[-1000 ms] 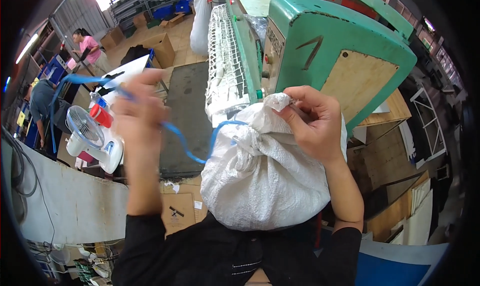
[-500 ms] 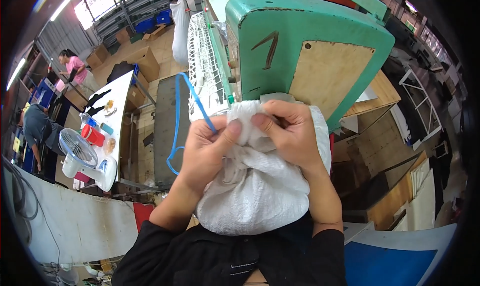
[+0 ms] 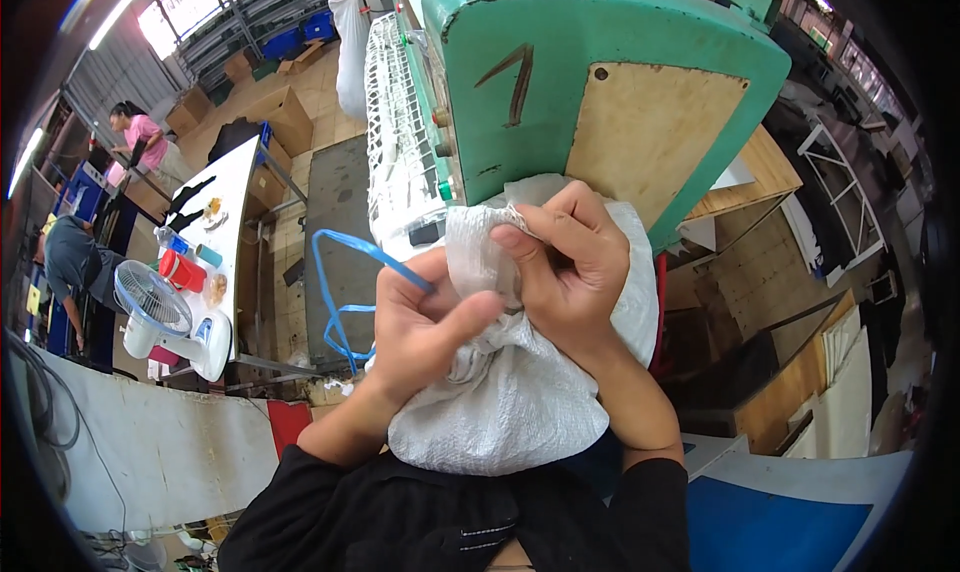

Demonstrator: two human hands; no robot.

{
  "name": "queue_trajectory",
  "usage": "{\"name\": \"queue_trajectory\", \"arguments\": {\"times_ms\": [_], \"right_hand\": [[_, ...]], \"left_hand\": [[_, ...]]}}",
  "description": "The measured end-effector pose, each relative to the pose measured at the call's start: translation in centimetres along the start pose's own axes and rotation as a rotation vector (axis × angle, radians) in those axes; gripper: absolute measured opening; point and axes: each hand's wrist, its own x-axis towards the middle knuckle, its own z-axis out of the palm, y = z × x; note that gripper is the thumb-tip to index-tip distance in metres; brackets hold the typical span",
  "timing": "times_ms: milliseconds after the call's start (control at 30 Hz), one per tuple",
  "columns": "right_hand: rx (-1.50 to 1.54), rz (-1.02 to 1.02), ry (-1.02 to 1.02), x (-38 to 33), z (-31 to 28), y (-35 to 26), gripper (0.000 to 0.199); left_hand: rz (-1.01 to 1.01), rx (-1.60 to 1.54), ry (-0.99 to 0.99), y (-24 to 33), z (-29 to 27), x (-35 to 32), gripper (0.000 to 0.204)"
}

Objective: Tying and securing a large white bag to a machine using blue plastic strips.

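Note:
In front of me a white woven sack (image 3: 500,412) bulges below its gathered, folded-over mouth. My right hand (image 3: 575,267) pinches the edge of that mouth between thumb and fingers. My left hand (image 3: 425,322) is on the left side of the sack's neck. A looped blue plastic strap (image 3: 322,272) runs into its curled fingers and hangs out to the left. The left thumb is lifted off the fabric, and the left fingertips are partly hidden behind the neck.
A green machine (image 3: 480,102) with a beige panel stands right behind the sack. To the left, a white table (image 3: 228,212) bears a fan (image 3: 155,302) and a red container (image 3: 183,270). Two people (image 3: 148,142) are farther left. A blue-topped surface (image 3: 770,527) lies at lower right.
My left thumb has come off the sack's mouth, and the left hand has shifted slightly down. The right hand still pinches the folded edge. The blue loop has swung lower and leftward.

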Motion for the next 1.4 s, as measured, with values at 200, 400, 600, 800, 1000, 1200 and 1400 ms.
{"name": "queue_trajectory", "arguments": {"times_ms": [200,400,600,800,1000,1200,1400], "right_hand": [[0.045,0.054,0.011,-0.1,-0.1,0.1,0.015],[0.048,-0.049,-0.062,0.0,-0.4,0.2,0.009],[0.034,-0.037,-0.049,-0.1,-0.5,0.5,0.009],[0.053,0.016,0.027,0.1,0.1,1.4,0.011],[0.097,-0.002,-0.017,0.3,0.2,1.6,0.01],[0.121,0.05,-0.084,0.2,0.2,1.3,0.01],[0.231,0.27,0.001,0.1,0.7,1.7,0.009]], "left_hand": [[-0.051,-0.232,0.019,-0.2,1.0,0.2,0.025],[0.01,-0.151,-0.376,-0.7,-1.7,2.1,0.017],[-0.075,-0.166,-0.281,-0.5,-0.8,1.6,0.019],[-0.077,-0.165,-0.211,-0.7,-1.2,0.9,0.03],[-0.035,-0.113,-0.362,-1.1,-2.7,2.1,0.024],[-0.051,-0.098,-0.399,-1.1,-2.7,2.7,0.019],[-0.212,-0.328,-0.32,-1.5,-2.8,2.3,0.027]]}}
